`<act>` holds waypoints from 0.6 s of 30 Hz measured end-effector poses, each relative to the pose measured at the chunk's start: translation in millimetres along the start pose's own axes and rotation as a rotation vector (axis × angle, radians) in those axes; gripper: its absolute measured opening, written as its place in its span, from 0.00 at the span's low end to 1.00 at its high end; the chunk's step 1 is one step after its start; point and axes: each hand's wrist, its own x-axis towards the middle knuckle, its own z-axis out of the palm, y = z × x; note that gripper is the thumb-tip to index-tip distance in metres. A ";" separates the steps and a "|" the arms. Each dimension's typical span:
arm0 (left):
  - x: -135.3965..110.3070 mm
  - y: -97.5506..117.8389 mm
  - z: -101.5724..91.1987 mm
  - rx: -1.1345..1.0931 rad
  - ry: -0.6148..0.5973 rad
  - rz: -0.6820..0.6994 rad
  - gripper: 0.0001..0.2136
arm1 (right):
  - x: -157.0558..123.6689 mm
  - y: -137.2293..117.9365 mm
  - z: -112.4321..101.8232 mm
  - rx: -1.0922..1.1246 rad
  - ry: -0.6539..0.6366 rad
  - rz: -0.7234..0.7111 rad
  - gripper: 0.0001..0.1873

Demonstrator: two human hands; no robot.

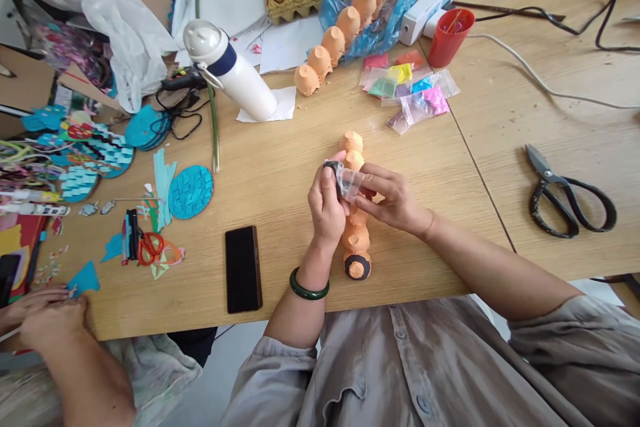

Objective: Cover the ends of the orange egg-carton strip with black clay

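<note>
My left hand [326, 200] is closed around a small clear plastic bag [350, 180] with a lump of black clay [334, 169] at its left end. From the other side, the fingers of my right hand [395, 197] pinch the bag's clear end. Beneath both hands a strip of orange egg-carton cups [358, 237] lies lengthwise on the table, its middle partly hidden. Around the raised tip of its nearest cup runs a black ring [365, 267].
Left of my hands lies a phone [243, 269], with a white bottle [230, 70] beyond. Colored clay packets [410, 87], a red cup [450, 37] and another egg-carton strip [334, 45] stand farther back. Large scissors [555, 180] rest right. A co-worker's hands [50, 320] hold blue paper [84, 279].
</note>
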 end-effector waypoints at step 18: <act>-3.0 4.2 1.3 0.026 0.036 0.004 0.25 | 8.1 -14.9 -8.7 0.279 -0.034 0.263 0.14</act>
